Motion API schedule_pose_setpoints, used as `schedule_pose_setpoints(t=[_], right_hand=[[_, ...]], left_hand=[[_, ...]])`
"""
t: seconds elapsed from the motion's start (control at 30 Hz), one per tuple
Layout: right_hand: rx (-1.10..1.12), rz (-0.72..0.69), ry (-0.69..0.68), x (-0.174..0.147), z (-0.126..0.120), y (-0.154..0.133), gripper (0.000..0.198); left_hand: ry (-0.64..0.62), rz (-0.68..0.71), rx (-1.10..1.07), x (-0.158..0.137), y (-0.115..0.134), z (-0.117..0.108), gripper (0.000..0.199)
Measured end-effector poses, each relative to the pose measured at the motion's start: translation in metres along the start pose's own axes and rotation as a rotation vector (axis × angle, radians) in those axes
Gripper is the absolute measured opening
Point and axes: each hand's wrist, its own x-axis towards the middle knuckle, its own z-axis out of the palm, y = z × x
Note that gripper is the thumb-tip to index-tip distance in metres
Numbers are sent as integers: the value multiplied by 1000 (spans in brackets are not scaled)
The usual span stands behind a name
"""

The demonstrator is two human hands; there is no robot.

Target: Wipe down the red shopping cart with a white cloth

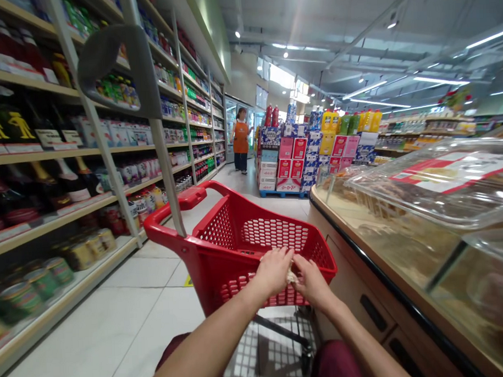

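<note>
A: Where does the pale item [292, 276] lie?

B: Between the left hand [276, 269] and the right hand [312, 281], at the near long edge of the red cart [210, 261], towards its right-hand corner. The right hand appears narrowed on it; the left arches palm-down, its grip hidden, so its hold cannot be told.

A: What could go wrong?

B: A loosened pinch at this edge might drop the item to the floor [134, 272]. The cart is wheeled and close beside the wooden surface [354, 281]; a push might knock its corner there.
</note>
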Motion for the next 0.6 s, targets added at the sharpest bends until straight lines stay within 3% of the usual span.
schedule_pose_setpoints(t=[0.1,0.17,0.27,0.33,0.43,0.5,0.6], right_hand=[[-28,75,-68,0,-16,28,45],[-15,49,-120,4,-23,38,39],[-33,-10,-135,8,-23,44,38],[-68,-26,-97,9,-16,46,38],[-140,-17,-1,7,-3,44,35],[-180,-8,45,5,4,40,31],[-226,1,84,5,10,35,27]], left_hand=[[16,-23,36,-1,-8,10,30],[3,-12,36,-7,-25,5,26],[5,15,65,-31,-70,-19,24],[71,70,156,-57,-108,-39,25],[202,-23,297,-98,-153,-60,32],[282,-102,356,-112,-162,-57,35],[364,-149,373,-100,-139,-31,33]])
